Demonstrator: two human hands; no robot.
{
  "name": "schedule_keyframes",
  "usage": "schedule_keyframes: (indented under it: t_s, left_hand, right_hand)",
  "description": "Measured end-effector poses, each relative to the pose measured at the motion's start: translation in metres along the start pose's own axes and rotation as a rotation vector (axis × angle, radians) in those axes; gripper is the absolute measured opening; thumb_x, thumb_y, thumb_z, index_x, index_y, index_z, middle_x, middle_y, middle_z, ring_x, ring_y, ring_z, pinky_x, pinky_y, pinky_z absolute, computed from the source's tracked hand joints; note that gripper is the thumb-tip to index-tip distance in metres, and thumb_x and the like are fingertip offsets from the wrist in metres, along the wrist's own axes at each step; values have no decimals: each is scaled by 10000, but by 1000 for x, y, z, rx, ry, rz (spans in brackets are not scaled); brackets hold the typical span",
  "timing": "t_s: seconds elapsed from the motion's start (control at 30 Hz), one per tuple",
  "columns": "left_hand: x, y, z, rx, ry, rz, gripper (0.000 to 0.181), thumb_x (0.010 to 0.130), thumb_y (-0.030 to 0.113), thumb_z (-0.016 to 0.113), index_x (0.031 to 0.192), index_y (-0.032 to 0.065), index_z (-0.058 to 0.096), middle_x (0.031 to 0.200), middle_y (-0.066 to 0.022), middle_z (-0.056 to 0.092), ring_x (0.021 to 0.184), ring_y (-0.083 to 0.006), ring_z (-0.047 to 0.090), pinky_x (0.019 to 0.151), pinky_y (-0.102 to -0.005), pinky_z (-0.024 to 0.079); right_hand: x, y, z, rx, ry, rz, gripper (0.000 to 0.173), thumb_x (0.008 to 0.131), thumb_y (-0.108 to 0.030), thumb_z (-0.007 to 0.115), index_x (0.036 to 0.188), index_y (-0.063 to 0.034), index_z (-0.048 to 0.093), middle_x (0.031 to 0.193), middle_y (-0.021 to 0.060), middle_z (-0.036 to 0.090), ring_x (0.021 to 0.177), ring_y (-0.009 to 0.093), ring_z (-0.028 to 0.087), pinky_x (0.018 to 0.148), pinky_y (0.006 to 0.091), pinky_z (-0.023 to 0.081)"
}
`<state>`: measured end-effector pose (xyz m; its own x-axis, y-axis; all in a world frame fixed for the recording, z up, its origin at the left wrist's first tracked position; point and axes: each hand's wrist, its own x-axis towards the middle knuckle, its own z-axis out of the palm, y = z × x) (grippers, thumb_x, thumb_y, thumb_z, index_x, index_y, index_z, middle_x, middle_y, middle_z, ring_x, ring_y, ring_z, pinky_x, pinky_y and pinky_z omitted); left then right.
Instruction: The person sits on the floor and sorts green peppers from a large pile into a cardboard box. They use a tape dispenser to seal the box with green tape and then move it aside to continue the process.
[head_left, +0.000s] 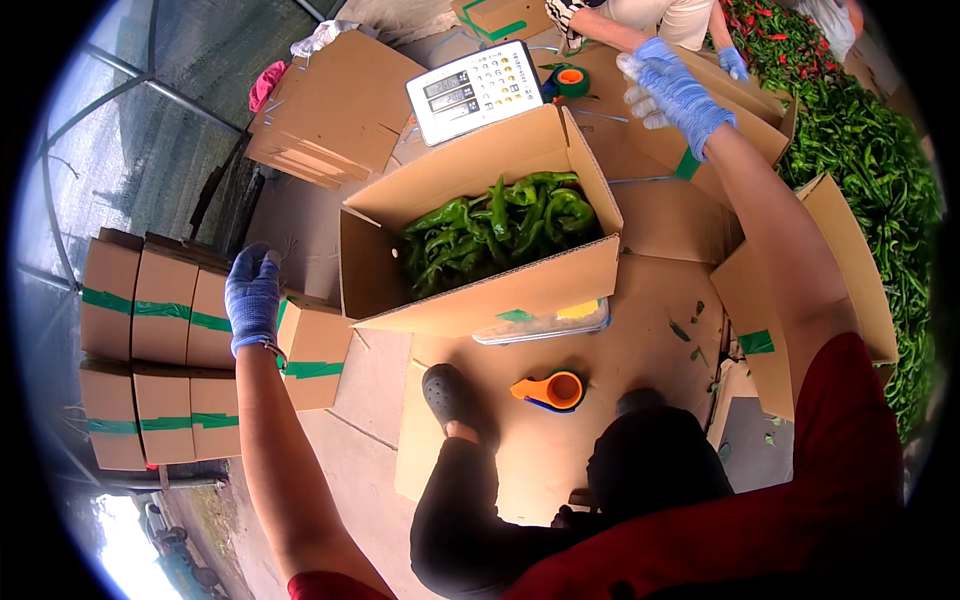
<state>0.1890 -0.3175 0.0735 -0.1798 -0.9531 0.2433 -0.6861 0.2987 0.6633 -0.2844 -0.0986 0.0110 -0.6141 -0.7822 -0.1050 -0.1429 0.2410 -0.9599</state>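
In front of me an open cardboard carton (480, 304) holds long green peppers (495, 232). My left hand (253, 292), in a blue knit glove, is raised left of the carton, near the taped boxes; its fingers are bent and I see nothing in them. My right hand (671, 94), gloved in blue with pale fingertips, reaches out beyond the carton's far right corner, with its fingers partly apart and no object visible in it. It overlaps a co-worker's forearm (619, 31). A digital scale display (476, 91) stands behind the carton.
Taped cartons (161, 319) are stacked at left, flat cardboard (337, 105) behind them. An orange tape dispenser (551, 391) lies by my feet; another dispenser (568, 79) sits by the scale display. Open boxes (765, 330) and a large pepper heap (862, 180) occupy the right. A co-worker's gloved hand (732, 64) rests nearby.
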Motion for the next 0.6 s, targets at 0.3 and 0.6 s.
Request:
schedule_keyframes:
  t_s: [0.3, 0.6]
  left_hand:
    - [-35, -2, 78, 208, -280, -408, 614, 798, 343, 680, 1240, -25, 465, 1110, -178, 596, 1014, -236, 572, 884, -296, 425]
    - [-95, -73, 92, -111, -38, -219, 247, 795, 103, 649, 1014, -10, 627, 899, -81, 672, 791, -142, 597, 762, -280, 462]
  right_hand:
    - [25, 23, 47, -258, -428, 191, 973, 726, -533, 662, 1398, -2, 198, 1321, 247, 383, 1177, 308, 461, 871, 413, 497]
    - [-38, 11, 59, -231, -479, 262, 301, 741, -190, 566, 988, -23, 523, 866, 107, 572, 773, 223, 585, 653, 357, 514]
